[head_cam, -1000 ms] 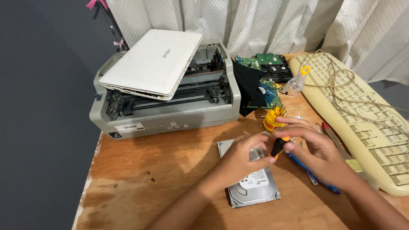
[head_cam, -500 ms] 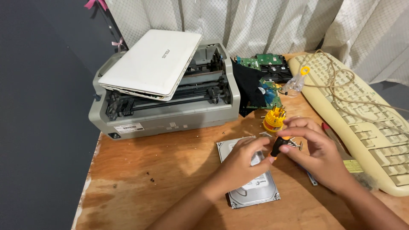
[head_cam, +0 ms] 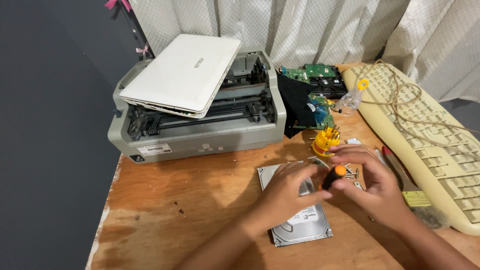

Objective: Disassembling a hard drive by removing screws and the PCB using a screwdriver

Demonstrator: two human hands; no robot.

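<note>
Orange-capped, the black screwdriver (head_cam: 331, 178) now stands more upright than a second ago, its tip down on the silver hard drive (head_cam: 300, 220) (which lies flat on the wooden table (head_cam: 190, 200) at 6 o'clock from the grey printer (head_cam: 200, 135)), so work on the drive looks under way. Right hand (head_cam: 372, 187) clenches the handle; left hand (head_cam: 287, 192) rests fingers on the drive, gripping nothing.

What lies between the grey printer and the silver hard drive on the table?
In the head view, only bare wooden table separates the grey printer from the silver hard drive.
</note>
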